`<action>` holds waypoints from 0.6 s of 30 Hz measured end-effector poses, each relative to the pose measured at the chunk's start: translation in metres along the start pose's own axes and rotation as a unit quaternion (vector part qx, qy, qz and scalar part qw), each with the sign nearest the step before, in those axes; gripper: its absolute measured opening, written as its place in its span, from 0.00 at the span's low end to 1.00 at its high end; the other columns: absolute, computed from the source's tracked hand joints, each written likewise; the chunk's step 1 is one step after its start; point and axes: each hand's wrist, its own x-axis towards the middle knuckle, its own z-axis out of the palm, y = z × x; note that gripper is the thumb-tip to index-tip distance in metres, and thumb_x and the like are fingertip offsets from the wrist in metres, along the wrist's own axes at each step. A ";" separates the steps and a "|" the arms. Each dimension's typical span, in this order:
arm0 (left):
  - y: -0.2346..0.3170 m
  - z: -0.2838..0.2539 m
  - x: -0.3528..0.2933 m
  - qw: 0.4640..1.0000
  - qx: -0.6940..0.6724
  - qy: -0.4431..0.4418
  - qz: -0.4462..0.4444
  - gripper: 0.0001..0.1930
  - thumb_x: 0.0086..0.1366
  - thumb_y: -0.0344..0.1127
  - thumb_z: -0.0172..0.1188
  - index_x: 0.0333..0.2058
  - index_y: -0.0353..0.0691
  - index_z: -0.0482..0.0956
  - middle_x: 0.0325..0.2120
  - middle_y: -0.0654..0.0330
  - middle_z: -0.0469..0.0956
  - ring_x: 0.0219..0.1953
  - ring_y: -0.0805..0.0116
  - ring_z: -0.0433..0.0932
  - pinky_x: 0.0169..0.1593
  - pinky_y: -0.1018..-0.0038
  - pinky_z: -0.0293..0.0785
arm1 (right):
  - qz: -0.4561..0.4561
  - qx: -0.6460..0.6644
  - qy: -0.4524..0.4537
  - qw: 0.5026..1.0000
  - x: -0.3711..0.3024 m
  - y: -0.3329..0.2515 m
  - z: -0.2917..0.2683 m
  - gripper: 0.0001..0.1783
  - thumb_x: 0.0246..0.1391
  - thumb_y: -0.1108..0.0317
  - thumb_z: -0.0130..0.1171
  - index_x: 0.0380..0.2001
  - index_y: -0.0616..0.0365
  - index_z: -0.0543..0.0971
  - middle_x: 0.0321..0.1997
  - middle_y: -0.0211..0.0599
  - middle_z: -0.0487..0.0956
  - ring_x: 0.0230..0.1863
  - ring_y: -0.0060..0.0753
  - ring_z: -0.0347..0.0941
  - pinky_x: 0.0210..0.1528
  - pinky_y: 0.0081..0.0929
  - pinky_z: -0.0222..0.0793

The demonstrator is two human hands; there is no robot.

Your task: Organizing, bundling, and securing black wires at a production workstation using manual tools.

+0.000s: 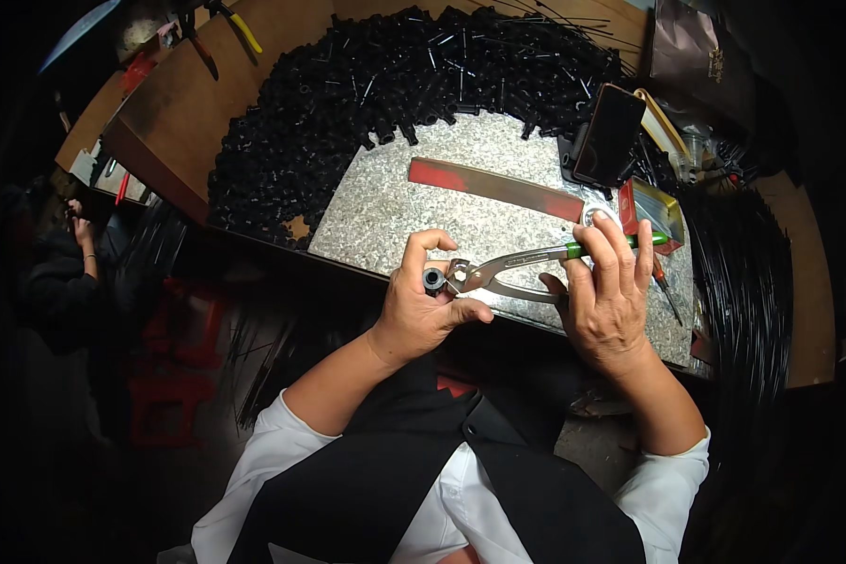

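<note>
Left hand (421,305) pinching small black cap (433,279), right hand (608,291) gripping pliers (517,271), jaws seemingly at the cap, above speckled counter (423,202), heap of black parts (348,94) behind

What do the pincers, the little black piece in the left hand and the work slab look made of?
Pincers: bare metal, silvery and shiny; the handle in the right hand has a green, likely plastic grip. Small black piece in the left hand: dull, probably plastic or rubber. Slab: grey speckled, stone-like, maybe granite.
</note>
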 end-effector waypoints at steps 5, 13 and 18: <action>0.002 0.004 0.003 0.998 0.047 0.039 -0.002 0.29 0.47 0.39 0.74 0.41 0.38 0.64 0.24 0.63 0.75 0.31 0.82 0.74 0.32 0.86 0.70 | 0.009 0.033 -0.022 0.999 -0.002 0.001 -0.003 0.12 0.45 0.66 0.63 0.30 0.61 0.73 0.45 0.44 0.71 0.53 0.46 0.66 0.60 0.52 0.54; -0.002 0.002 0.005 0.993 0.081 0.075 0.046 0.28 0.40 0.48 0.76 0.32 0.37 0.71 0.24 0.70 0.66 0.26 0.84 0.62 0.30 0.86 0.61 | -0.030 0.064 -0.060 0.996 -0.015 0.003 -0.012 0.14 0.34 0.69 0.65 0.22 0.60 0.69 0.34 0.43 0.73 0.33 0.41 0.70 0.34 0.34 0.64; -0.005 -0.003 0.001 0.994 0.092 0.049 0.030 0.29 0.39 0.49 0.76 0.31 0.37 0.70 0.20 0.72 0.67 0.23 0.86 0.62 0.27 0.87 0.59 | -0.027 0.097 -0.086 0.991 -0.022 -0.001 -0.013 0.16 0.34 0.68 0.66 0.22 0.60 0.68 0.34 0.44 0.73 0.33 0.42 0.70 0.32 0.33 0.64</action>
